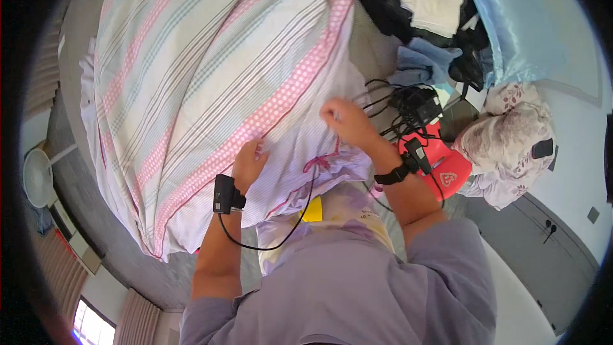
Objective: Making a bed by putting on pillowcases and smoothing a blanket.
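Note:
A large striped quilt or duvet cover (215, 76) with pink dotted bands lies spread before me. My left hand (249, 165) is at its near part, fingers bent around the edge of a dotted pink band; whether it pinches the cloth I cannot tell. To the right, my right hand (347, 120) is over the pale, finely striped part, fingers curled and slightly blurred, and its grip is unclear. A pink ribbon bow (318, 165) is tied at the near edge of the cover, between my forearms. Each wrist bears a black strapped device, and a cable runs from it.
Right of the cover, a red plastic stool or chair (445, 172) holds tangled black cables (414, 108). Behind lie folded clothes (433, 5) and blue denim (424, 60). A floral bundle (507, 139) sits farther right, near a grey door (531, 258). A white fan (38, 177) stands at far left.

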Tool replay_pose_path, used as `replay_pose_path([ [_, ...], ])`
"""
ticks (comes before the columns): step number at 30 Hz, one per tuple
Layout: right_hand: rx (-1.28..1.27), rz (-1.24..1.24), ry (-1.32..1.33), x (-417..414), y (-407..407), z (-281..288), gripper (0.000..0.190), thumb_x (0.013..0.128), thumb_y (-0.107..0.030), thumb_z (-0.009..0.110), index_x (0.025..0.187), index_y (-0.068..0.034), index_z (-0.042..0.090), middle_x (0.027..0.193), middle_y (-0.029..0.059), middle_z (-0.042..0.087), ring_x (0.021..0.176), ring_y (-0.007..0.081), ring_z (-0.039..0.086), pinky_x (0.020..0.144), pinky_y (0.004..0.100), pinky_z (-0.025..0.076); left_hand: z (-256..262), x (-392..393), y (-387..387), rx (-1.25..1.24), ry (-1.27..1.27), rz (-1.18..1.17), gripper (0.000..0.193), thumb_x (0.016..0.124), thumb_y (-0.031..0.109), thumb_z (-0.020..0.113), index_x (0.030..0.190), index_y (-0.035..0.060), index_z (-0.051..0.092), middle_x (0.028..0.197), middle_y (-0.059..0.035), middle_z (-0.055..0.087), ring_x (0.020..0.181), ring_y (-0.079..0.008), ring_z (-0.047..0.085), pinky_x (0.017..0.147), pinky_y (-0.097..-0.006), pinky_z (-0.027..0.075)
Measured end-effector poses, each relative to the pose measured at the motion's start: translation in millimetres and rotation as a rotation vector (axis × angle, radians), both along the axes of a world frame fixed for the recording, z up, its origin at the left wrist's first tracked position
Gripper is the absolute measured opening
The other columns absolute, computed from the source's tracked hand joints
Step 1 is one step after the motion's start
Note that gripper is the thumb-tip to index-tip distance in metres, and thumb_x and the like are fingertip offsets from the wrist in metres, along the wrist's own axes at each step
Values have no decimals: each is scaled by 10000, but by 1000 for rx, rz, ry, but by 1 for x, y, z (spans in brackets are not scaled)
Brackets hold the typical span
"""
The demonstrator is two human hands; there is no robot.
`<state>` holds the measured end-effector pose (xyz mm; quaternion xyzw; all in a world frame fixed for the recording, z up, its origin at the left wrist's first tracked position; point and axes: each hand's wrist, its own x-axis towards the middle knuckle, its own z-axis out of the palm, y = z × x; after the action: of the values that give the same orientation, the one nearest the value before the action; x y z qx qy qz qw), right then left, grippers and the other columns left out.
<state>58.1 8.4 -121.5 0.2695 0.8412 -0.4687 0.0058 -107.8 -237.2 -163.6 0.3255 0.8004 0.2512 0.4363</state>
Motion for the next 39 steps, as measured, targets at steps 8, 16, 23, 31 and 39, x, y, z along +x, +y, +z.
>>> replay_pose_path([
  [8,491,-1019,312,134,113,22,188,729,-11,573,916,-14,555,898,85,552,871,197,517,776,307,413,27,56,47,54,16,-43,347,762,169,612,1059,16,521,913,-153,565,791,-255,572,710,-346,467],
  [16,189,-821,264,137,111,11,162,725,-31,592,882,-67,585,914,89,568,874,245,533,785,332,415,28,92,84,-3,-75,-97,413,753,222,632,1094,22,516,945,-167,577,871,-277,563,771,-351,455],
  [23,1062,-1114,-46,176,118,-20,309,680,-160,666,915,4,550,910,149,553,891,312,522,778,415,422,23,79,53,-72,-139,-141,412,759,230,622,1088,5,519,1005,-180,569,874,-282,571,788,-348,455],
  [31,-496,-1570,122,190,102,-48,801,727,-500,637,1235,47,346,1152,170,461,1010,252,502,795,339,436,19,64,7,-133,-172,-73,340,803,214,571,1078,20,525,890,-103,600,821,-183,568,736,-296,452],
  [39,-412,-894,-130,246,120,-67,871,566,-380,802,1232,8,396,1118,90,524,1012,192,497,857,294,395,25,73,22,-108,-341,-83,327,814,188,580,1089,21,524,934,-98,602,868,-176,564,781,-288,444],
])
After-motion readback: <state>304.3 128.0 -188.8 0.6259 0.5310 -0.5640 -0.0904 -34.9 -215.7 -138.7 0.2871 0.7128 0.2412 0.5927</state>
